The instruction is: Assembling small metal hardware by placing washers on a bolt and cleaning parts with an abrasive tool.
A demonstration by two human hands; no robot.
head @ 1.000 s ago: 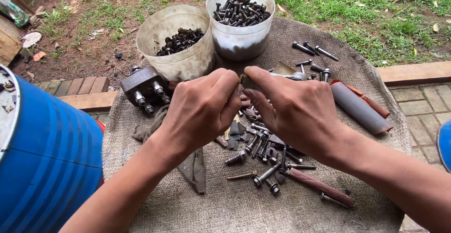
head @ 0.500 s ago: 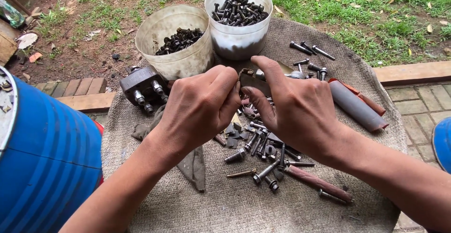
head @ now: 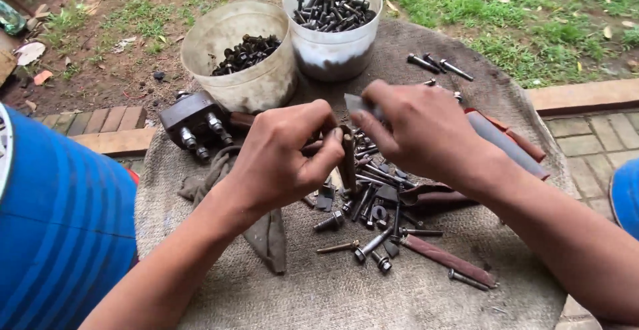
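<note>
Grip: left hand (head: 286,157) pinches bolt (head: 348,164), upright.
Right hand (head: 423,130): holds flat metal piece (head: 359,104), at bolt's 1 o'clock, near.

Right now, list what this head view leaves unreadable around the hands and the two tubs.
- Small piece between the left hand and right hand: fingers cover most of it.
- Tub of small dark parts: pieces too small to identify.
- Blue drum: cut off by the left edge.
- Pile of bolts: partly hidden under the right wrist.
</note>
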